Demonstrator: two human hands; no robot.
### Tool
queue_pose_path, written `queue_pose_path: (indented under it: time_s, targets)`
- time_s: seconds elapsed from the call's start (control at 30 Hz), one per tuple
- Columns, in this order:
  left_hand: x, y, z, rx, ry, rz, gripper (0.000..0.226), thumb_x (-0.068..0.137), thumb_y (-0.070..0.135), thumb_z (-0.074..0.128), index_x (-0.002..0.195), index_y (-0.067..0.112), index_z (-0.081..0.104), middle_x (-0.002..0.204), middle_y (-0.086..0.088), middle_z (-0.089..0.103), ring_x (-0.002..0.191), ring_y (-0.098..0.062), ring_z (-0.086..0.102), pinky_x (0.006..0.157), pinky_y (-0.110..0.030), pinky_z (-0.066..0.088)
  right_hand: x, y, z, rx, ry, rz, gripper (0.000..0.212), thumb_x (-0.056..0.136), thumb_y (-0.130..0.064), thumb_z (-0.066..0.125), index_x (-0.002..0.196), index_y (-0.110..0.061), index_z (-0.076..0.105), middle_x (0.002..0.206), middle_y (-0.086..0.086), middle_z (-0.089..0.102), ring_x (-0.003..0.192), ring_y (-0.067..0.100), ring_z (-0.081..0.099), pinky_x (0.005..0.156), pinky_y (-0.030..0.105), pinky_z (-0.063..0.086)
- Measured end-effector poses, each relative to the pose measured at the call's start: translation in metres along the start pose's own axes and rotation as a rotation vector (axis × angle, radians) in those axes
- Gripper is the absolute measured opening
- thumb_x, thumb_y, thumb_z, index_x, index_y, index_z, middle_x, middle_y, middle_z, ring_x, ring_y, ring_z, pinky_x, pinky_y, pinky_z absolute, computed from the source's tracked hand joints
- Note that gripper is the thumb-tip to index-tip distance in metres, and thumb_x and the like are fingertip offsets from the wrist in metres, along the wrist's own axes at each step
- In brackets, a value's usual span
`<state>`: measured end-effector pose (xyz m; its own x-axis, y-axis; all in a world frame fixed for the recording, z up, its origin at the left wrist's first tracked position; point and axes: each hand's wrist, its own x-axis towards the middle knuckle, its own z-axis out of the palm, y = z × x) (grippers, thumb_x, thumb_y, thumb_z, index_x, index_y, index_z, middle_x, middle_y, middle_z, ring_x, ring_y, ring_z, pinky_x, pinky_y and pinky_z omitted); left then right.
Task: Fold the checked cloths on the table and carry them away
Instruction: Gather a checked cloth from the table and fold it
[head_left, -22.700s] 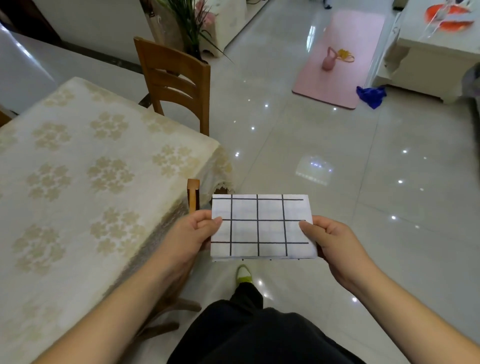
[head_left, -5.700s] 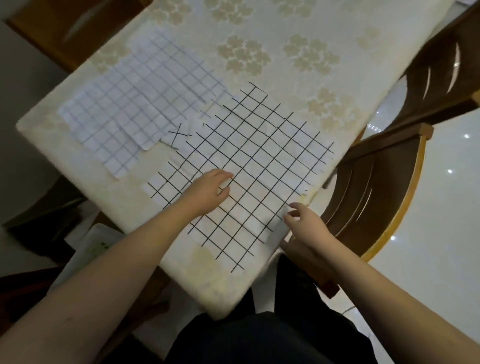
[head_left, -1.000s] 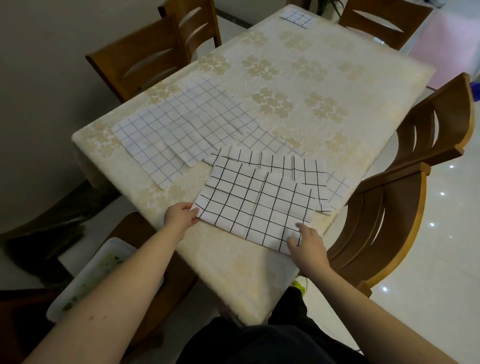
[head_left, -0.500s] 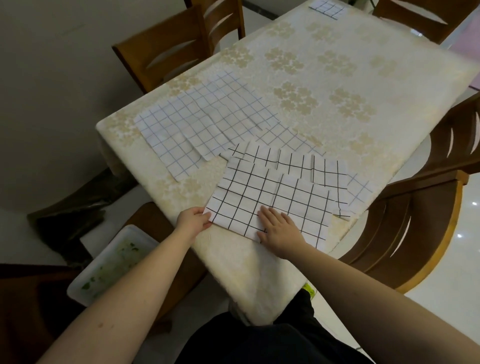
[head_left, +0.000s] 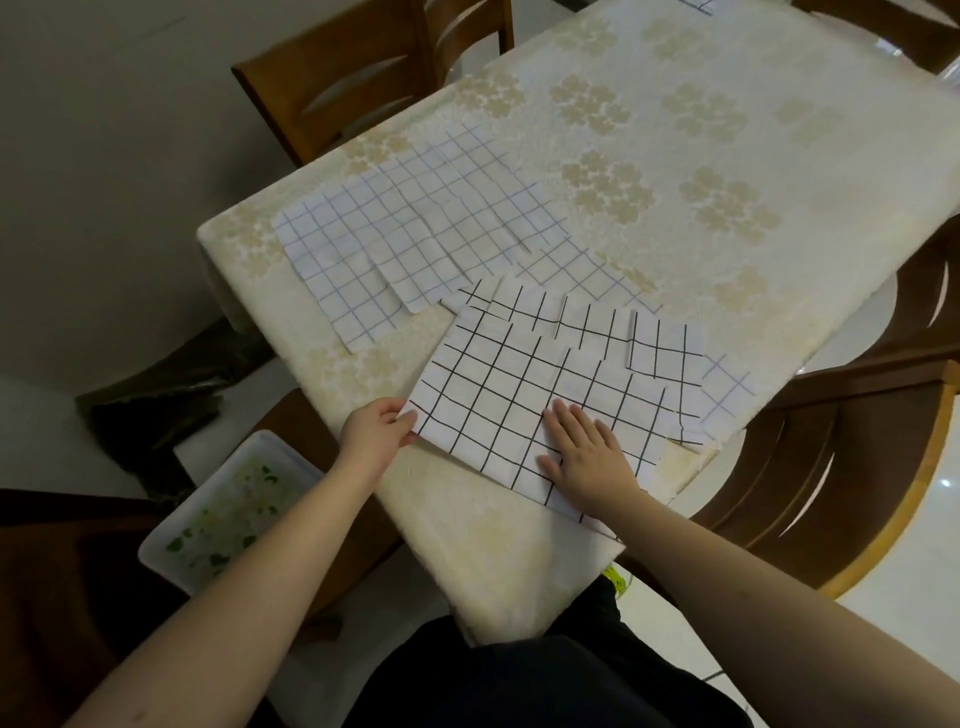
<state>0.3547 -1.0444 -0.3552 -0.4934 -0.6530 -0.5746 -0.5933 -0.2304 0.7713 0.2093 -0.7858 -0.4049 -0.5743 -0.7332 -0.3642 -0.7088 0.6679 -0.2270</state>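
1. Black-checked cloth (head_left: 524, 395) lies folded once at near corner of worktop (head_left: 675, 156), near edge just beside worktop rim, far edge overlapping more folded black-checked pieces (head_left: 660, 343).
2. Left hand (head_left: 374, 441) pinches cloth's left corner, thumb on top, other fingers curled under and hidden.
3. Right hand (head_left: 587, 457) lies flat on cloth's near half, fingers (head_left: 566, 421) straight and slightly spread; pressing, not gripping.
4. Blue-checked cloths (head_left: 415, 234) fanned out farther back toward left edge, overlapping each other, unfolded. One small blue-checked piece (head_left: 727, 395) peeks out right of the black-checked stack, near right rim.
5. Handling, judged: thin, light, limp fabric. No stiffness, so sags if lifted from one corner. Creases look soft; fold likely springs open unless pressed.
6. Likely to slide on the smooth embossed table cover; one flat hand as anchor makes sense while the other hand moves an edge.
7. Best hold, judged: pinch at corners or along a folded edge, two hands, layers caught together. For carrying: grip both short ends of the folded stack.
8. Not fragile; main risks are layers slipping apart and misaligned grid lines.
9. Brands, labels, writing: none legible. Only grid pattern on cloths and floral pattern on table cover.
10. White tray (head_left: 228, 509) with green scraps on a seat at lower left; wooden chairs (head_left: 831, 467) around.
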Motion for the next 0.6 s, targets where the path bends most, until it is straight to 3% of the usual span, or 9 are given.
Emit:
queue_pose_path:
  time_s: [0.1, 0.2, 0.3, 0.4, 0.47, 0.6]
  targets:
    - [-0.024, 0.020, 0.002, 0.052, 0.019, 0.080, 0.030, 0.094, 0.015, 0.064, 0.123, 0.011, 0.060, 0.115, 0.000, 0.062, 0.088, -0.014, 0.070, 0.084, -0.027, 0.055, -0.007, -0.002, 0.001, -0.012, 0.140, -0.071, 0.067, 0.098, -0.055, 0.015, 0.155, -0.022, 0.011, 0.163, 0.001, 0.015, 0.150, 0.022, 0.013, 0.120, 0.040, 0.006]
    - [-0.046, 0.035, 0.009, 0.090, 0.040, 0.171, 0.022, 0.094, 0.018, 0.064, 0.115, 0.018, 0.063, 0.105, 0.007, 0.063, 0.089, -0.012, 0.070, 0.079, -0.021, 0.053, -0.014, -0.004, 0.006, -0.043, 0.146, -0.161, 0.062, 0.100, -0.051, 0.022, 0.154, -0.020, 0.026, 0.160, 0.001, 0.027, 0.148, 0.023, 0.021, 0.118, 0.037, 0.004]
    - [-0.060, 0.040, 0.018, 0.107, 0.041, 0.227, 0.018, 0.092, 0.020, 0.067, 0.109, 0.019, 0.067, 0.101, 0.006, 0.070, 0.091, -0.012, 0.070, 0.084, -0.023, 0.055, -0.016, -0.002, 0.012, -0.036, 0.106, -0.172, 0.063, 0.101, -0.053, 0.022, 0.154, -0.019, 0.026, 0.161, 0.001, 0.025, 0.149, 0.021, 0.018, 0.119, 0.038, 0.004]
    - [-0.074, 0.041, 0.028, 0.115, 0.020, 0.293, 0.014, 0.090, 0.023, 0.069, 0.103, 0.022, 0.072, 0.092, 0.007, 0.075, 0.089, -0.010, 0.071, 0.086, -0.028, 0.056, -0.012, 0.000, 0.014, -0.021, 0.104, -0.178, 0.063, 0.100, -0.053, 0.026, 0.151, -0.017, 0.033, 0.159, 0.001, 0.029, 0.147, 0.023, 0.025, 0.118, 0.042, 0.018]
    - [-0.087, 0.043, 0.038, 0.160, -0.003, 0.352, 0.009, 0.089, 0.023, 0.070, 0.090, 0.031, 0.072, 0.082, 0.013, 0.074, 0.084, -0.005, 0.070, 0.081, -0.021, 0.054, -0.010, 0.001, 0.011, -0.019, 0.116, -0.195, 0.063, 0.098, -0.053, 0.027, 0.148, -0.016, 0.039, 0.156, 0.002, 0.036, 0.144, 0.024, 0.032, 0.116, 0.043, 0.024]
    - [-0.109, 0.048, 0.067, 0.252, -0.048, 0.460, 0.025, 0.088, 0.018, 0.070, 0.078, 0.040, 0.066, 0.080, 0.018, 0.072, 0.075, 0.001, 0.067, 0.074, -0.016, 0.052, -0.009, 0.006, 0.004, 0.136, 0.134, -0.186, 0.066, 0.093, -0.049, 0.023, 0.148, -0.016, 0.039, 0.156, 0.004, 0.036, 0.144, 0.024, 0.032, 0.116, 0.043, 0.025]
